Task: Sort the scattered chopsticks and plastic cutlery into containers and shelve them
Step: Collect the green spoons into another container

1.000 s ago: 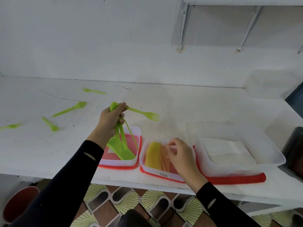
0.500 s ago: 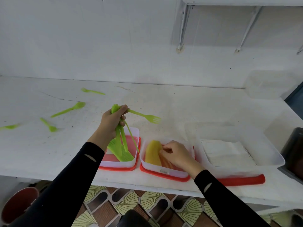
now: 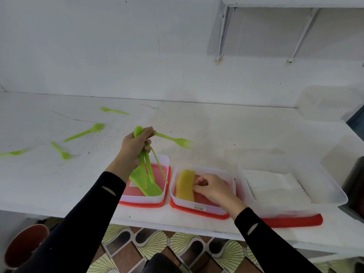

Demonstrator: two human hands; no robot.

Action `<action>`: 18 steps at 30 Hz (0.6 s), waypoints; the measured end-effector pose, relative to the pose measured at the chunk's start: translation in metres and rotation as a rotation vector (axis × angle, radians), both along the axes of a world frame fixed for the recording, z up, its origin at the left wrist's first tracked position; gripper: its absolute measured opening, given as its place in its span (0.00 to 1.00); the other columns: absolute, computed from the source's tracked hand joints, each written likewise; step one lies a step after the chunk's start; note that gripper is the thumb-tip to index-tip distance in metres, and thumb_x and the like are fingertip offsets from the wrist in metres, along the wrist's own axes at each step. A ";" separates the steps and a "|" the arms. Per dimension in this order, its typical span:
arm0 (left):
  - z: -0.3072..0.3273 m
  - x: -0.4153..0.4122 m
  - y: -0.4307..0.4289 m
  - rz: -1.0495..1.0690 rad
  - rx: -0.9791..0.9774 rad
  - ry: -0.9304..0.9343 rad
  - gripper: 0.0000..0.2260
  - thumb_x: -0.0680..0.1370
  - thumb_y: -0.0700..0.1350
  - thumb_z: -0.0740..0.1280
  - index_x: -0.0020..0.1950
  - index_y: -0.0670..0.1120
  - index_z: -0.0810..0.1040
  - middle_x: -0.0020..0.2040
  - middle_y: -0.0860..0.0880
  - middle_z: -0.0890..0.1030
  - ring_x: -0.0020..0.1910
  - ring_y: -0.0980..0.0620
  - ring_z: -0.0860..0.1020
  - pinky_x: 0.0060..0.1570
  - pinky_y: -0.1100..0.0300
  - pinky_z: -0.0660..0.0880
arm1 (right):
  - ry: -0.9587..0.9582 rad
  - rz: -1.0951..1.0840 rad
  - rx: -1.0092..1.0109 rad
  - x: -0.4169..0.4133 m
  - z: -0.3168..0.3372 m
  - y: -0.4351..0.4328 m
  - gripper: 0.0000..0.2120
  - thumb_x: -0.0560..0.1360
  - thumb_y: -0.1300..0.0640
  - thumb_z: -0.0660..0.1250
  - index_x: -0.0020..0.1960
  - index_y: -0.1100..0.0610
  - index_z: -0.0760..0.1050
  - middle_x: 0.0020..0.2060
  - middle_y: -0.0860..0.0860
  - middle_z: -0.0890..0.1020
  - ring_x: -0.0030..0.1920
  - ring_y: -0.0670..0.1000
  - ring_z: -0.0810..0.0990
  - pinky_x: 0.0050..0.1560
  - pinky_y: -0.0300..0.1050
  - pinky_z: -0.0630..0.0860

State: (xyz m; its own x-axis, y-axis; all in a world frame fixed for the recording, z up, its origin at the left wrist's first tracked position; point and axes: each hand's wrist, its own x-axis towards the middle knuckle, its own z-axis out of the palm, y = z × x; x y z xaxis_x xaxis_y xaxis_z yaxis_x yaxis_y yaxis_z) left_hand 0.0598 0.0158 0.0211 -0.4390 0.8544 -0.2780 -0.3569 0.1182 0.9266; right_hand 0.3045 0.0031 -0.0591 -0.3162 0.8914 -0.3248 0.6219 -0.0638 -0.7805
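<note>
Your left hand (image 3: pixel 134 146) grasps a bundle of green plastic cutlery (image 3: pixel 146 175). The pieces are thin, glossy and translucent, and they hang with their ribbed ends down inside the left container (image 3: pixel 141 198), a clear-walled square tub seated on a red lid. One fork (image 3: pixel 175 139) juts sideways from the same grip, tines pointing right over the counter (image 3: pixel 236 134). Your wrist is raised above the tub and the fingers are wrapped tight around the handles.

Your right hand (image 3: pixel 213 189) sits inside the middle container (image 3: pixel 197 206), fingers curled beside a flat yellow stack (image 3: pixel 185 185). Whether it holds anything cannot be told.

A larger clear tub (image 3: pixel 325 196) to the right contains white pieces.

Four green pieces lie scattered on the rough white counter at left: (image 3: pixel 114 110), (image 3: pixel 84 132), (image 3: pixel 61 150), (image 3: pixel 13 153).

Compared with one second earlier, your right hand has dropped from the rim into the middle container. The left grip is unchanged.
</note>
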 end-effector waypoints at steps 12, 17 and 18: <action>0.015 0.046 -0.014 -0.111 0.052 -0.073 0.09 0.78 0.43 0.71 0.52 0.38 0.79 0.40 0.49 0.82 0.28 0.58 0.71 0.22 0.68 0.67 | 0.958 -0.080 -0.241 -0.047 0.074 0.005 0.25 0.72 0.50 0.69 0.68 0.51 0.70 0.59 0.50 0.81 0.58 0.50 0.81 0.57 0.44 0.78; 0.019 0.047 -0.026 -0.141 0.074 -0.086 0.08 0.78 0.42 0.70 0.53 0.39 0.79 0.46 0.46 0.85 0.28 0.59 0.72 0.25 0.69 0.69 | 1.320 -0.259 -0.235 -0.058 0.094 0.027 0.09 0.84 0.56 0.56 0.53 0.58 0.73 0.55 0.55 0.82 0.59 0.53 0.81 0.59 0.48 0.77; 0.019 0.042 -0.028 -0.141 0.078 -0.096 0.08 0.78 0.42 0.70 0.54 0.39 0.78 0.48 0.45 0.85 0.29 0.59 0.72 0.26 0.69 0.70 | 1.323 -0.253 -0.162 -0.056 0.099 0.033 0.09 0.84 0.56 0.55 0.52 0.58 0.72 0.50 0.54 0.83 0.54 0.52 0.82 0.58 0.48 0.78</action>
State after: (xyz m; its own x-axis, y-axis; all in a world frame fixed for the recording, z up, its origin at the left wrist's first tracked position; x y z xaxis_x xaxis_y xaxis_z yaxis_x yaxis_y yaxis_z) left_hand 0.1014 -0.0121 0.0403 -0.2884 0.9260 -0.2436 -0.4288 0.1025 0.8975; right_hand 0.2489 0.0356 0.0396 -0.3056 0.9521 -0.0135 -0.6241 -0.2110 -0.7523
